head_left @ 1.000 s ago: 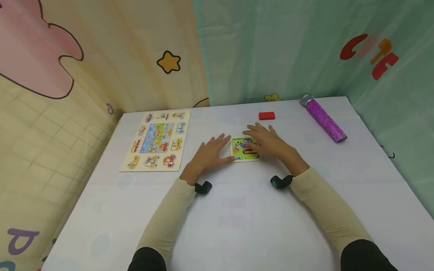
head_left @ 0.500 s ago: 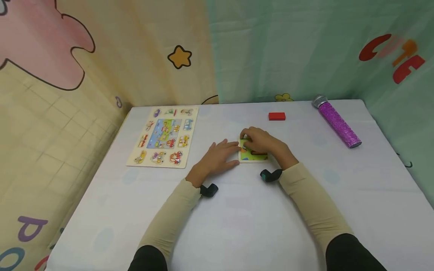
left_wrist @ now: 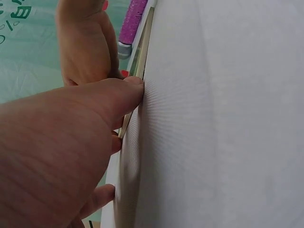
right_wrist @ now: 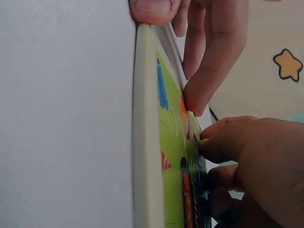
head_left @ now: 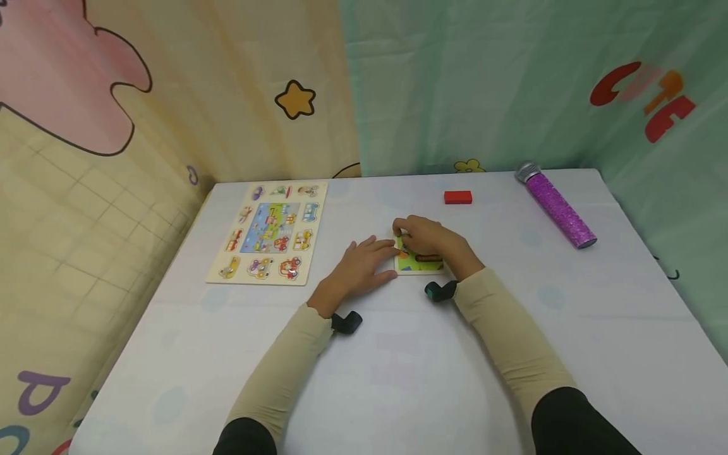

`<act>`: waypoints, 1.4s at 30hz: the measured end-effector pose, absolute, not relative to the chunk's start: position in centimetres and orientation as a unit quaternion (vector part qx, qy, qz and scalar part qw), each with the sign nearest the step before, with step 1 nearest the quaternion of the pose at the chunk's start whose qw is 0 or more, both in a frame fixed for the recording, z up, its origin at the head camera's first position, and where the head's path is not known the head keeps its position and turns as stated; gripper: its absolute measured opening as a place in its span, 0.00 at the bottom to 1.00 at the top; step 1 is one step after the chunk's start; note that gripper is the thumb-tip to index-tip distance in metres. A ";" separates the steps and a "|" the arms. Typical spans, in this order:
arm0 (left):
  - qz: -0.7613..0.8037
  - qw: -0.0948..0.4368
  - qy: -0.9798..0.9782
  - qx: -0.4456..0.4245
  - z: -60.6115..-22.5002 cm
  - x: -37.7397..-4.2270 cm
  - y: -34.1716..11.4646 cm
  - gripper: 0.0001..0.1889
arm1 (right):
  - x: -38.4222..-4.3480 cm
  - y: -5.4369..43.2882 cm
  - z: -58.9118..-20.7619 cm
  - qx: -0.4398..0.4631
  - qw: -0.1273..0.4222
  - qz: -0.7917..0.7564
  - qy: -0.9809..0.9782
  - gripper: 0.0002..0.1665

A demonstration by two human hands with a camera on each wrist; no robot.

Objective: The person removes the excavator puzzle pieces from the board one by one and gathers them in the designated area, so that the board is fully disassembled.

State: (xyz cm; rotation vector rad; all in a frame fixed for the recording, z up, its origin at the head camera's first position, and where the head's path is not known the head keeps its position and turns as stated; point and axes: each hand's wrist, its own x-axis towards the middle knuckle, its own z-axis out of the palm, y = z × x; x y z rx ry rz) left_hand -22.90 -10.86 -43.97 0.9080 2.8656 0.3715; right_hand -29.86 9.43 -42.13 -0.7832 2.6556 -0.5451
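Observation:
A small jigsaw puzzle board (head_left: 419,265) with a green digger picture lies flat on the white table. My left hand (head_left: 359,269) rests at its left side, fingers fairly straight. In the right wrist view, the left thumb (right_wrist: 153,9) touches the board's near corner and a fingertip presses on its face. My right hand (head_left: 433,240) bends over the far part of the board with curled fingers. Its thumb and index finger pinch at a puzzle piece (right_wrist: 194,137) there; the hand hides most of that piece.
Behind the board lies a red block (head_left: 457,197). A purple glittery microphone (head_left: 557,205) is at the back right. On the left sits a larger wooden peg puzzle (head_left: 267,237) with vehicle pieces. A patterned curtain (head_left: 466,82) hangs behind the table.
The right hand was spread over the board a second ago; its fingers have since curled down onto the board's far left part. The left hand has moved in to touch the board's edge.

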 end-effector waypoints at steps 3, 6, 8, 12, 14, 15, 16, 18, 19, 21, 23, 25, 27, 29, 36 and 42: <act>0.127 0.058 0.945 0.297 -44.0 -22.9 -10.9 0.27 | -29.8 9.2 -42.2 -0.267 0.157 -0.188 0.932 0.13; 0.126 0.055 0.946 0.294 -44.0 -23.0 -10.9 0.27 | -29.7 9.1 -42.4 -0.260 0.152 -0.187 0.935 0.14; 0.124 0.053 0.947 0.293 -44.1 -23.0 -11.0 0.27 | -29.7 9.0 -42.5 -0.257 0.150 -0.183 0.937 0.14; 0.129 0.056 0.947 0.289 -44.3 -23.1 -10.9 0.27 | -29.8 8.8 -42.6 -0.259 0.152 -0.167 0.939 0.14; 0.134 0.059 0.947 0.286 -44.3 -23.1 -10.9 0.27 | -29.8 8.7 -42.5 -0.261 0.154 -0.160 0.940 0.14; 0.136 0.060 0.947 0.285 -44.3 -23.1 -10.9 0.27 | -29.8 8.6 -42.5 -0.260 0.155 -0.156 0.940 0.14; 0.139 0.060 0.947 0.285 -44.3 -23.1 -10.9 0.27 | -29.9 8.6 -42.4 -0.260 0.156 -0.154 0.941 0.13; 0.141 0.060 0.946 0.285 -44.3 -23.0 -10.8 0.27 | -29.9 8.5 -42.3 -0.259 0.157 -0.151 0.941 0.12; 0.142 0.060 0.946 0.285 -44.3 -23.0 -10.8 0.27 | -29.9 8.5 -42.3 -0.258 0.159 -0.150 0.941 0.12; 0.143 0.060 0.946 0.285 -44.2 -22.9 -10.7 0.27 | -29.9 8.5 -42.2 -0.254 0.160 -0.150 0.942 0.10; 0.139 0.060 0.946 0.285 -44.2 -22.9 -10.6 0.27 | -29.8 8.5 -42.1 -0.251 0.160 -0.151 0.943 0.10; 0.136 0.062 0.946 0.286 -44.1 -22.8 -10.5 0.27 | -29.6 8.5 -42.1 -0.247 0.159 -0.150 0.944 0.08; 0.135 0.064 0.946 0.287 -44.0 -22.7 -10.5 0.28 | -29.5 8.3 -42.2 -0.246 0.154 -0.149 0.945 0.06; 0.136 0.065 0.946 0.287 -43.9 -22.6 -10.5 0.29 | -29.5 8.2 -42.2 -0.247 0.150 -0.150 0.946 0.05; 0.137 0.067 0.946 0.287 -43.8 -22.5 -10.5 0.29 | -29.5 8.0 -42.1 -0.247 0.136 -0.142 0.949 0.06; 0.130 0.064 0.948 0.282 -44.0 -22.5 -10.4 0.29 | -29.6 8.1 -42.2 -0.264 0.107 -0.133 0.949 0.06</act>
